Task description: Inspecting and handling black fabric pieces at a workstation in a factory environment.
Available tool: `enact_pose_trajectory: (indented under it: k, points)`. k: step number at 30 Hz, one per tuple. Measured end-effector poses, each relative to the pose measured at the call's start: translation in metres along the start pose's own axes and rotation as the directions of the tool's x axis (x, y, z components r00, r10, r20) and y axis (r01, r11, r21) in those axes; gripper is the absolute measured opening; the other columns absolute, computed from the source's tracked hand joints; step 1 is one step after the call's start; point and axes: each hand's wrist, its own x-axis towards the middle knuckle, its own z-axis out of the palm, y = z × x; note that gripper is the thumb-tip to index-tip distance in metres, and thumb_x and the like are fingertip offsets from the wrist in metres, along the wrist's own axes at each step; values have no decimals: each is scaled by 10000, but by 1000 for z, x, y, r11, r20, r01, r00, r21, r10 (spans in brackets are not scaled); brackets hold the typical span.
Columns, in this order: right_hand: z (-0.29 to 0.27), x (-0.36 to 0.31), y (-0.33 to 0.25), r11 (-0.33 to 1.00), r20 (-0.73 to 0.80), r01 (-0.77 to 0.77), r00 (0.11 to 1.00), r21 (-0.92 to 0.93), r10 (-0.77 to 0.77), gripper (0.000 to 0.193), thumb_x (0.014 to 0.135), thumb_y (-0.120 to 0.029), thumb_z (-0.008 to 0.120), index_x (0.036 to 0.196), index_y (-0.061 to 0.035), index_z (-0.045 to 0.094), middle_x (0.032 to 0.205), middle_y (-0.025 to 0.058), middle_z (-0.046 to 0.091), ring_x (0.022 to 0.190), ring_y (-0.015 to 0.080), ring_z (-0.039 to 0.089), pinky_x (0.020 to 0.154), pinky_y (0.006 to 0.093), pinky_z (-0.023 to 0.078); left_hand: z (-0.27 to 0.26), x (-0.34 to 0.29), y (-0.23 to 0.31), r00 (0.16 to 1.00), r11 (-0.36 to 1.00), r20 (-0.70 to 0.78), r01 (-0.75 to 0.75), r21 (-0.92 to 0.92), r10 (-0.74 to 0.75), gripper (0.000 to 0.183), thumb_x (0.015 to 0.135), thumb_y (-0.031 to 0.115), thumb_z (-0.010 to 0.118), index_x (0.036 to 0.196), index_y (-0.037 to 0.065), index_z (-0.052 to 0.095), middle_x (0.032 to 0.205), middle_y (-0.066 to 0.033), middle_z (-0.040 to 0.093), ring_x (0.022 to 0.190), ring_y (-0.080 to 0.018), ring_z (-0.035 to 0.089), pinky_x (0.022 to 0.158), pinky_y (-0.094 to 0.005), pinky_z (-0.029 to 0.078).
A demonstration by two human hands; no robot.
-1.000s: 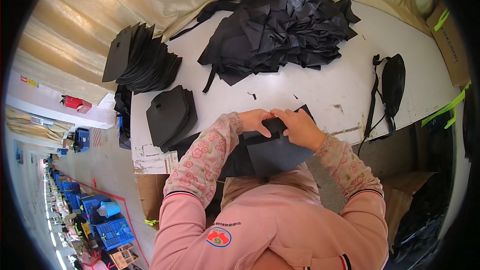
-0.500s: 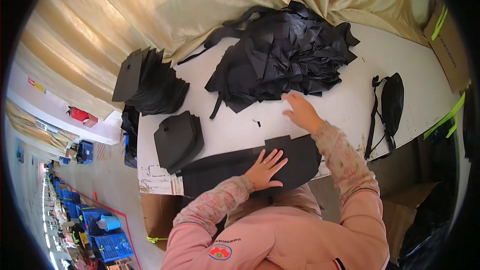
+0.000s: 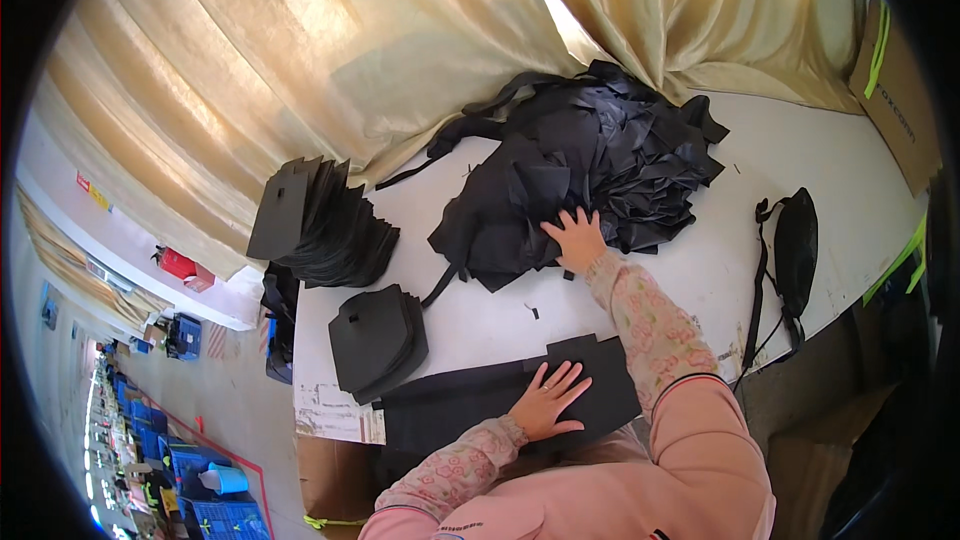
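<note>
A long flat black fabric piece [image 3: 450,402] lies along the table's near edge. My left hand [image 3: 548,402] rests flat on it, fingers spread. Farther out, my right hand [image 3: 576,240] reaches to the near side of a large heap of black fabric pieces [image 3: 600,155], its fingers spread and touching the cloth. Nothing shows gripped in either hand. To the left stands a small stack of black rounded panels [image 3: 370,345], each with a small notch or hole. Behind it a taller, leaning stack of similar panels [image 3: 325,230] reaches the table's left edge.
A black pouch with a strap [image 3: 795,252] lies on the right of the white table [image 3: 480,335]. A tiny black scrap [image 3: 532,312] lies mid-table. Gold curtains [image 3: 330,50] hang behind. A cardboard box [image 3: 900,100] stands at far right; blue crates [image 3: 225,518] are on the floor at left.
My right hand has moved from the heap's front edge onto its near side. My left hand stays on the flat piece. The whole view has shifted, so the table sits lower.
</note>
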Motion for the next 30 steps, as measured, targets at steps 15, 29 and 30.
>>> enact_pose_trajectory:
  k: [15, 29, 30]
  points:
    - [-71, -40, -20, 899, -113, -85, 983, 430, 147, 508, 764, -376, 741, 1190, -134, 605, 1198, 130, 589, 1129, 332, 547, 974, 504, 386, 1, -3, -4, 999, 1000, -43, -15, -11, 14, 844, 845, 602, 579, 1500, 142, 312, 1581, -144, 209, 1468, -326, 167, 1159, -571, 113]
    - [-136, -80, -99, 510, -243, 261, 965, 820, -104, 166, 807, -105, 715, 866, -21, 585, 802, 94, 613, 765, 274, 609, 669, 349, 469, -75, 20, -51, 399, 694, -656, -63, -717, -641, 710, 823, 189, 748, 1403, 42, 365, 1336, -144, 469, 1152, -262, 520, 994, -375, 410]
    - [-143, -93, -106, 506, -290, 343, 939, 791, -184, 156, 817, -97, 703, 869, -19, 579, 806, 102, 615, 744, 280, 610, 656, 341, 472, -88, 26, -55, 402, 718, -670, -45, -695, -624, 727, 817, 182, 752, 1409, 51, 351, 1343, -144, 461, 1155, -258, 520, 986, -366, 412]
